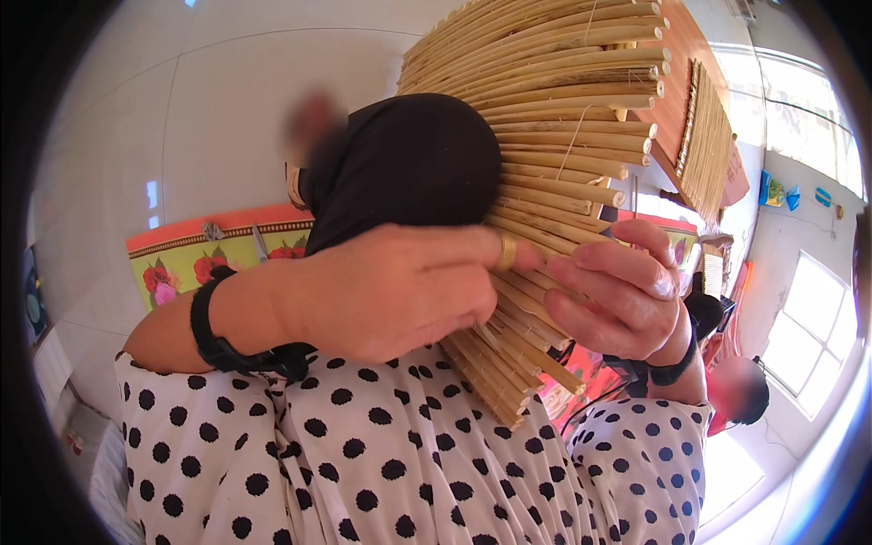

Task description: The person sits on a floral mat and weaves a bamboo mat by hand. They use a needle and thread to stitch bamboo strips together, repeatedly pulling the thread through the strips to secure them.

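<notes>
A mat of pale reed sticks (554, 136), tied with thin pale thread, lies across my black-clad knee (413, 159) and runs down to my lap. My left hand (409, 291), with a gold ring and a black wristband, is over the mat's near part. Its fingers are curled and its index finger reaches toward the stick ends; what the curled fingers hold is hidden and slightly blurred. At the mat's right edge my right hand (622, 295) closes thumb and fingers on the stick ends, close to the left fingertip. A loose thread (574, 141) crosses the sticks farther up.
A floral cloth (200, 263) with a red border lies on the tiled floor (227, 109) under me. A slim metal tool (260, 243) rests on it. Another reed mat (704, 141) leans by a brown board (681, 82). Another person (738, 391) is at the right.
</notes>
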